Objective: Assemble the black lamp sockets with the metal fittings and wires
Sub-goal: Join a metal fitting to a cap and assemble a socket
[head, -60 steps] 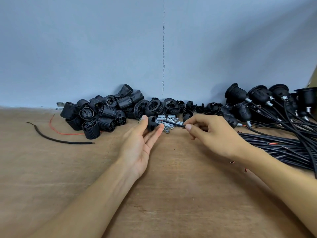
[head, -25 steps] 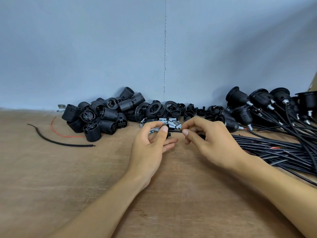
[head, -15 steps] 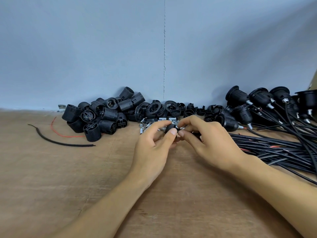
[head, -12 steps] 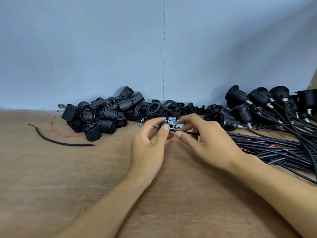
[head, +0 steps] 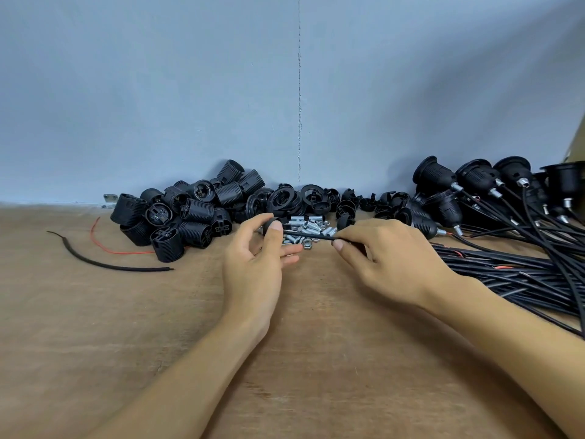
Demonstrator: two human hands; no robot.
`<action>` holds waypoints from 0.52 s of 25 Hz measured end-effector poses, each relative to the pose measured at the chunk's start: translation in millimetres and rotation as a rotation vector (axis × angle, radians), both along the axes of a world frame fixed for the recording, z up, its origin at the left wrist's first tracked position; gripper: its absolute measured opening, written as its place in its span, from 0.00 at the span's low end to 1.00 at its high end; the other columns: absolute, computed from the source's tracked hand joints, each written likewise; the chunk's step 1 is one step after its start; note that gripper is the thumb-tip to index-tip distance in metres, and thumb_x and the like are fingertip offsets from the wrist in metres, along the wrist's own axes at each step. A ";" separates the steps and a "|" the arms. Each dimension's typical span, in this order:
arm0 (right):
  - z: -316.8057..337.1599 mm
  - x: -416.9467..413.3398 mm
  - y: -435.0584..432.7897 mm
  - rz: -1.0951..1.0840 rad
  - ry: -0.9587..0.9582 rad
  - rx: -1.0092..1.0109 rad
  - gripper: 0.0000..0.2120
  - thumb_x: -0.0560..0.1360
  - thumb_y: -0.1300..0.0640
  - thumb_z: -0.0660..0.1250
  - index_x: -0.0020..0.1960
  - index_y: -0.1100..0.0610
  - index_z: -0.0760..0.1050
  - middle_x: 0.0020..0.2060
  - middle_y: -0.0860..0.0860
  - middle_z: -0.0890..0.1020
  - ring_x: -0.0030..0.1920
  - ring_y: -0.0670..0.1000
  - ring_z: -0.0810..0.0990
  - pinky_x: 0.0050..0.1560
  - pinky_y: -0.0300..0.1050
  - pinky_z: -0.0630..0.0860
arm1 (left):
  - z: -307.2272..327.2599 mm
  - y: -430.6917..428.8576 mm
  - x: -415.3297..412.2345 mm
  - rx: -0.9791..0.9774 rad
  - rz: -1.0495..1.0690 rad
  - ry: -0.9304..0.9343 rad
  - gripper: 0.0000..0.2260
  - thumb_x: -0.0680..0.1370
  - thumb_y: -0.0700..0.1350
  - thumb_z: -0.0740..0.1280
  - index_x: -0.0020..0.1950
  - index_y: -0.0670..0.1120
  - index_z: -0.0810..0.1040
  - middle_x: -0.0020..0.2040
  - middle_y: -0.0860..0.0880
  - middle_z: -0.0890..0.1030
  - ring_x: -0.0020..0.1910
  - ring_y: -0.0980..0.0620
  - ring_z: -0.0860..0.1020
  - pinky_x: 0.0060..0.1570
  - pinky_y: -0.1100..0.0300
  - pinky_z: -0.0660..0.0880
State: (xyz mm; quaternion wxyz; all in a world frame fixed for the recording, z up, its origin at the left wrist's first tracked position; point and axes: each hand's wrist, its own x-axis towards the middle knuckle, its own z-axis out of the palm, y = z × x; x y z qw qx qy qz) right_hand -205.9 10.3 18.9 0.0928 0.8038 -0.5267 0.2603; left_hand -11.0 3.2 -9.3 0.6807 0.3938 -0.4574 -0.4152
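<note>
My left hand (head: pixel 253 258) pinches a small black socket cap (head: pixel 273 224) between thumb and forefinger, just in front of the heap of metal fittings (head: pixel 308 231). A thin black wire (head: pixel 308 236) runs from that cap to my right hand (head: pixel 389 261), which pinches it between thumb and fingers. The wire's far end is hidden under my right hand. Loose black socket bodies (head: pixel 190 210) are piled at the back left. Black rings and caps (head: pixel 304 198) lie behind the fittings.
Finished sockets with wires (head: pixel 493 188) are stacked at the back right, their black cables (head: pixel 512 270) spreading over the wooden table (head: pixel 158 327). A cut black wire piece (head: pixel 104 264) and a red strand (head: pixel 120 251) lie at the left. A blue-grey wall stands behind.
My hands have drawn apart: the right hand slid rightward along the wire, leaving more black wire showing between it and the cap held by my left hand.
</note>
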 end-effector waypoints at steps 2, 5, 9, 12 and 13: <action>-1.2 -1.0 0.4 -0.014 -0.017 0.044 0.13 0.81 0.44 0.57 0.54 0.46 0.79 0.43 0.43 0.81 0.46 0.50 0.78 0.40 0.45 0.68 | 0.3 0.7 -0.9 -0.001 -0.019 0.006 0.08 0.83 0.45 0.67 0.62 0.50 0.80 0.49 0.56 0.83 0.43 0.49 0.87 0.41 0.62 0.82; 1.1 -1.2 1.2 -0.006 -0.122 0.081 0.11 0.80 0.42 0.58 0.57 0.42 0.76 0.44 0.42 0.84 0.44 0.50 0.79 0.41 0.46 0.71 | 0.5 1.1 -0.5 -0.011 -0.051 0.006 0.09 0.82 0.43 0.67 0.62 0.49 0.80 0.49 0.57 0.84 0.45 0.49 0.87 0.43 0.62 0.82; 4.4 -0.2 5.8 0.004 -0.072 0.053 0.10 0.80 0.40 0.56 0.50 0.43 0.73 0.34 0.44 0.80 0.37 0.51 0.76 0.37 0.46 0.66 | 1.3 2.6 -0.9 0.006 -0.078 0.060 0.06 0.83 0.44 0.66 0.59 0.51 0.79 0.54 0.49 0.82 0.45 0.47 0.87 0.43 0.60 0.83; 6.0 3.9 8.0 -0.021 0.015 -0.001 0.17 0.79 0.38 0.52 0.46 0.46 0.74 0.28 0.45 0.72 0.35 0.54 0.76 0.34 0.47 0.65 | -0.3 5.1 -4.3 -0.035 -0.109 -0.048 0.08 0.82 0.40 0.67 0.59 0.50 0.79 0.50 0.47 0.85 0.46 0.49 0.87 0.45 0.60 0.83; 6.3 7.5 8.0 -0.009 0.019 -0.013 0.18 0.79 0.38 0.52 0.45 0.47 0.74 0.26 0.45 0.71 0.33 0.53 0.74 0.33 0.47 0.65 | -1.5 6.7 -6.5 -0.072 -0.128 -0.124 0.09 0.81 0.39 0.68 0.59 0.50 0.80 0.49 0.48 0.86 0.46 0.50 0.87 0.47 0.59 0.83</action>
